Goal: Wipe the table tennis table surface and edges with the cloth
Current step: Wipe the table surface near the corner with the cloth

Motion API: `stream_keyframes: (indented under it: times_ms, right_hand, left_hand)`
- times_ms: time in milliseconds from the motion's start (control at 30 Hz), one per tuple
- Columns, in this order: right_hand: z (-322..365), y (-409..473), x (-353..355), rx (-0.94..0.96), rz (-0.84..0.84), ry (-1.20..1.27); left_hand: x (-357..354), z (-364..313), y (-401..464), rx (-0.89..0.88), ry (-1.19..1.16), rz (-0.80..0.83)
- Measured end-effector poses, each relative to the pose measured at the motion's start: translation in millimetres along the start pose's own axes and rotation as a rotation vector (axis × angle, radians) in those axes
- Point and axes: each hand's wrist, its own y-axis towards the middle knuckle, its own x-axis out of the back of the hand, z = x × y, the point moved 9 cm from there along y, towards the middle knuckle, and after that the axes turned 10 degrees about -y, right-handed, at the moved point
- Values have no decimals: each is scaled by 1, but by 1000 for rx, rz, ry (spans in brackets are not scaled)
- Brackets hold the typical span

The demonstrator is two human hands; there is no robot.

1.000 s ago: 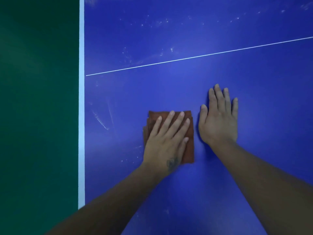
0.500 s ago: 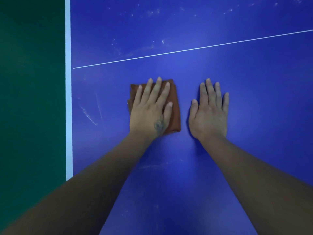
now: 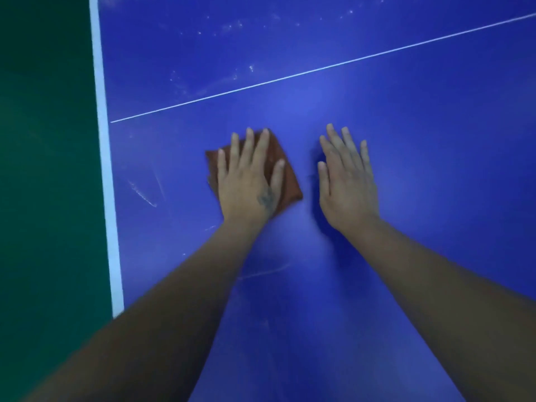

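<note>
A folded brown cloth lies flat on the blue table tennis table, a little right of its white left edge stripe. My left hand presses down on the cloth with straight, spread fingers and covers most of it. Just to the right of the cloth, my right hand rests flat on the bare table top with its fingers straight. Both forearms reach in from the bottom of the view.
A thin white centre line crosses the table diagonally beyond the hands. White dust specks and streaks mark the surface left of the cloth and above the line. Dark green floor lies past the table's left edge.
My left hand has pushed the cloth forward, away from me, towards the white line, and the cloth has turned slightly. My right hand stayed flat on the table beside it.
</note>
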Motion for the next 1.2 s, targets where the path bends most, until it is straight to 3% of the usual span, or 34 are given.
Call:
stream_keyframes:
  times_ms: [100, 200, 400, 533, 767, 967, 1067, 1200]
  right_hand:
    - [-17, -45, 8, -67, 9, 5]
    - [-35, -85, 6, -149, 54, -9]
    - [-37, -151, -4, -247, 84, -66]
    - [-33, -160, -7, -245, 118, -137]
    - [-34, -161, -11, -246, 121, -157]
    - [-35, -161, -11, -260, 117, -136]
    - [-36, -161, -10, -258, 95, -134]
    - [-37, -161, -10, -261, 74, -125]
  left_hand:
    - [-9, -6, 29, 35, -18, 46]
    - [-22, -22, 12, -53, 68, 105]
    - [-27, -54, -126, -381, 67, 163]
    - [-22, -59, -179, -468, 25, 234]
    - [-7, -23, -41, -235, -24, 182]
    - [15, 17, 28, 114, -439, -41]
    - [7, -7, 57, 22, -434, -10]
    - [-28, -56, 84, -249, -131, 187]
